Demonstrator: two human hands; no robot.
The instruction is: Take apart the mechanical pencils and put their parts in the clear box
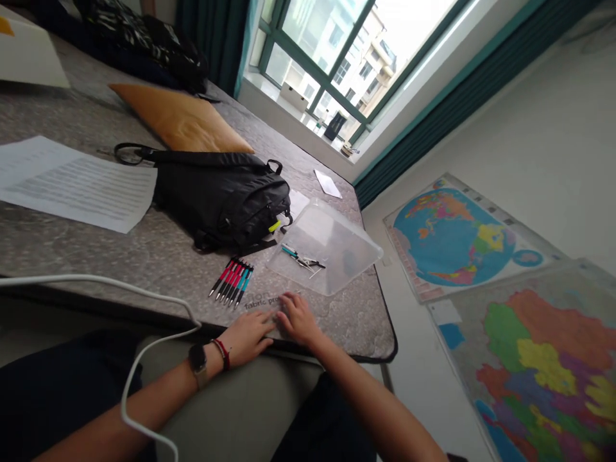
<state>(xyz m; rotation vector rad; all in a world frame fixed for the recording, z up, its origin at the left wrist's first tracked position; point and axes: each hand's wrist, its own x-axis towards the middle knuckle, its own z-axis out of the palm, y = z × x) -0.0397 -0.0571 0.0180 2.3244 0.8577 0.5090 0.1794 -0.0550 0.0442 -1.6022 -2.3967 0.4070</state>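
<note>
My left hand (245, 337) lies flat on a grey mattress (144, 250) near its front edge, holding nothing. My right hand (298, 319) rests beside it, fingers spread and empty, just below a clear plastic sheet or pouch (332, 247). I cannot tell whether those fingertips touch the plastic. On that plastic lie small metal and teal pieces (301, 258). Several red and teal pens (231, 282) sit side by side to the left of it, above my left hand. A black bag (221, 199) stands behind the pens.
Printed paper sheets (77, 183) lie at the left, and an orange cushion (178, 119) lies behind the bag. A white cable (129, 378) crosses my left forearm. Past the mattress's right edge are world maps (457, 240), with a window (327, 58) at the back.
</note>
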